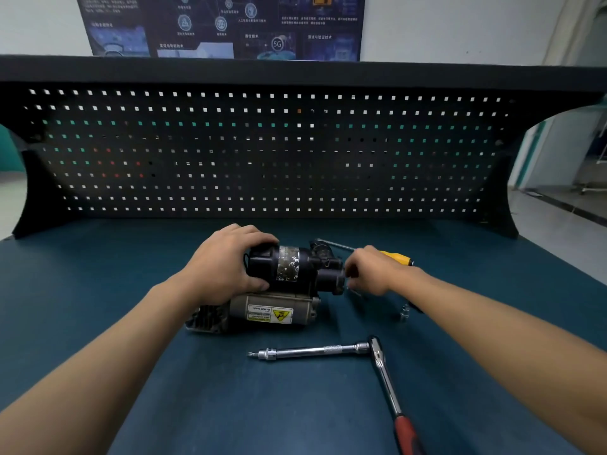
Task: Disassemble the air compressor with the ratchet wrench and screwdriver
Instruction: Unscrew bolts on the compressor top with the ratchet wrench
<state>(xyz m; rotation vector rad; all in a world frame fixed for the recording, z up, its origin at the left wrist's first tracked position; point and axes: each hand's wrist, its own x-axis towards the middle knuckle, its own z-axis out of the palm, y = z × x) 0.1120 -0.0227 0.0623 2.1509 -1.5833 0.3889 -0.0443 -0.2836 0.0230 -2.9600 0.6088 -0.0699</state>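
The left hand (pixel 226 267) grips the compressor (pixel 289 284) by its black cylinder. The right hand (pixel 368 270) has its fingers pinched at the compressor's end, on something hidden. The ratchet (pixel 328 350) lies nearer the person than both hands, the screwdriver (pixel 395 257) just beyond the right fingers. A freed small part could slip from that pinch and roll across the worktop (pixel 131 257).

black pegboard (pixel 262 152) at back | dark poster (pixel 223 24) above it | blue benchtop (pixel 98 274)

Scene was dim, soft overhead light, weak shadows. Glints on ratchet wrench (pixel 383 372). Fisheye bowed edges at 9 and 3 o'clock; poster (pixel 226 24) at 12 was soft.
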